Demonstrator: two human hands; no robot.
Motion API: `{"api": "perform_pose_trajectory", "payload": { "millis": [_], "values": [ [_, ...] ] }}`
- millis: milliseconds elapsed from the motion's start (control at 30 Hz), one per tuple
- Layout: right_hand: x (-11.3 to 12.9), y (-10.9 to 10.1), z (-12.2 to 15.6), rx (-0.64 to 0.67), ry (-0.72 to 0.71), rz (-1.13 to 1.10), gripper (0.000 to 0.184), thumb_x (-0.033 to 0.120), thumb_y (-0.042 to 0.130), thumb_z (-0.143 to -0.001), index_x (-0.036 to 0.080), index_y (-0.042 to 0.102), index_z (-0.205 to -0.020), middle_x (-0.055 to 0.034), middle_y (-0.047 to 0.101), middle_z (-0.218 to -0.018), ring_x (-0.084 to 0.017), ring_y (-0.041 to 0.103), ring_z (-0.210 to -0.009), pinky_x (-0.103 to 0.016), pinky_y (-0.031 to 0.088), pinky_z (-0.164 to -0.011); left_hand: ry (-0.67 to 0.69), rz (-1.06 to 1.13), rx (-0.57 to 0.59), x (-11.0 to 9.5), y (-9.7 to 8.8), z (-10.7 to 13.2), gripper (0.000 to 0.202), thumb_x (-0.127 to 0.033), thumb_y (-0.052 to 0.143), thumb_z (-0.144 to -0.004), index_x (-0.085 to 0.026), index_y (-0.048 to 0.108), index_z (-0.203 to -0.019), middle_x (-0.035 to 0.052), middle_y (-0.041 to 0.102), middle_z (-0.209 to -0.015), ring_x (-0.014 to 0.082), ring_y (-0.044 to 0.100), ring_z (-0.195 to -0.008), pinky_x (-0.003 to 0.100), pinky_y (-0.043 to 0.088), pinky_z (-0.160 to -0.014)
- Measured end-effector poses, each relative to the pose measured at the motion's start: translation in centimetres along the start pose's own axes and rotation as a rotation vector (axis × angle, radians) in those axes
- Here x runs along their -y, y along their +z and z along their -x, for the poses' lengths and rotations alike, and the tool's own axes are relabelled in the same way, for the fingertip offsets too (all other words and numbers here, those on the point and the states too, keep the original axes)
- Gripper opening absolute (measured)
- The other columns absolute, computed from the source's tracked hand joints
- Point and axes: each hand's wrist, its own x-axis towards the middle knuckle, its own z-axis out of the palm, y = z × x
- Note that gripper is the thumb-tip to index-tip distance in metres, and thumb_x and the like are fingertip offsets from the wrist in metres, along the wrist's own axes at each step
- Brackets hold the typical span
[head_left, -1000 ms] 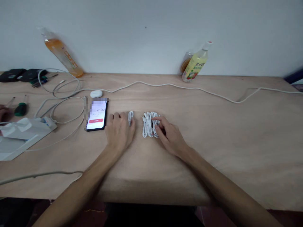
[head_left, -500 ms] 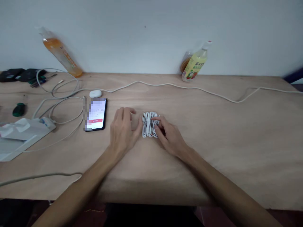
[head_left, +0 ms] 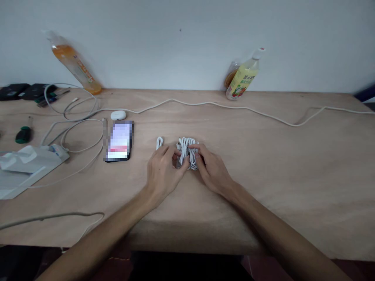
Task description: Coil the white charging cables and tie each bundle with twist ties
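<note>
A bundle of white coiled cable (head_left: 187, 150) lies on the wooden table (head_left: 263, 164), near its middle. My left hand (head_left: 164, 171) reaches it from the left, fingers curled onto the bundle's left side. My right hand (head_left: 211, 168) rests on the bundle's right side, fingertips pressing on the coils. A smaller loop of white cable (head_left: 159, 142) pokes out just beyond my left hand's fingers.
A lit phone (head_left: 119, 141) lies left of my hands, a white earbud case (head_left: 118, 115) behind it. Loose white cables (head_left: 73, 128), a power strip (head_left: 55, 150), a screwdriver (head_left: 23, 133) and white packaging (head_left: 17, 166) lie at left. Two bottles (head_left: 241, 80) lean on the wall.
My left hand has slid right from beside the phone onto the cable bundle, uncovering the small cable loop. My right hand has stayed on the bundle.
</note>
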Motion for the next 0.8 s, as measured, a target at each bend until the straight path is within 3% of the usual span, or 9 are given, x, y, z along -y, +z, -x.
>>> {"api": "perform_pose_trajectory", "payload": {
  "millis": [167, 333, 467, 600, 800],
  "values": [
    [0.3, -0.1, 0.0, 0.012, 0.021, -0.006, 0.034, 0.027, 0.041, -0.109, 0.022, 0.064, -0.133, -0.0052, 0.075, -0.087, -0.024, 0.064, -0.067, -0.035, 0.052, -0.073, -0.152, 0.055, 0.023, -0.5, -0.6, 0.0, 0.01, -0.028, 0.072, -0.093, -0.021, 0.072, -0.086, -0.0001, 0.073, -0.079, 0.015, 0.061, -0.062, 0.031, 0.049, -0.067],
    [0.4, -0.2, 0.0, 0.018, 0.027, 0.0, 0.035, 0.027, 0.041, -0.109, 0.022, 0.063, -0.134, -0.0041, 0.072, -0.082, -0.023, 0.062, -0.065, -0.034, 0.05, -0.071, -0.142, -0.006, -0.13, -0.2, -1.3, -0.6, 0.018, -0.033, 0.066, -0.097, -0.022, 0.07, -0.083, 0.0003, 0.072, -0.077, 0.0154, 0.058, -0.063, 0.031, 0.044, -0.065],
    [0.5, -0.2, -0.1, 0.02, 0.045, 0.002, 0.036, 0.028, 0.04, -0.108, 0.02, 0.063, -0.135, -0.0038, 0.07, -0.081, -0.023, 0.061, -0.065, -0.035, 0.048, -0.07, -0.172, -0.227, -0.206, 0.5, -2.4, -1.9, 0.023, -0.035, 0.06, -0.099, -0.022, 0.067, -0.081, 0.0041, 0.075, -0.087, 0.0177, 0.06, -0.066, 0.033, 0.038, -0.064],
    [0.5, -0.1, -0.1, 0.013, 0.074, -0.015, 0.035, 0.029, 0.042, -0.107, 0.02, 0.062, -0.134, -0.0012, 0.068, -0.076, -0.022, 0.06, -0.062, -0.034, 0.047, -0.068, -0.283, -0.425, -0.099, 1.1, -3.6, -2.6, 0.02, -0.036, 0.061, -0.1, -0.022, 0.069, -0.088, 0.0082, 0.077, -0.098, 0.0235, 0.064, -0.071, 0.035, 0.03, -0.062],
    [0.8, 0.1, -0.1, -0.056, 0.127, -0.075, 0.022, 0.041, 0.051, -0.103, 0.024, 0.056, -0.117, 0.0042, 0.063, -0.068, -0.02, 0.058, -0.059, -0.031, 0.042, -0.062, -0.377, -0.5, 0.061, 1.1, -5.0, -0.6, 0.021, -0.037, 0.057, -0.101, -0.024, 0.07, -0.091, 0.0123, 0.077, -0.097, 0.0327, 0.071, -0.081, 0.037, 0.038, -0.062]
  ]
}}
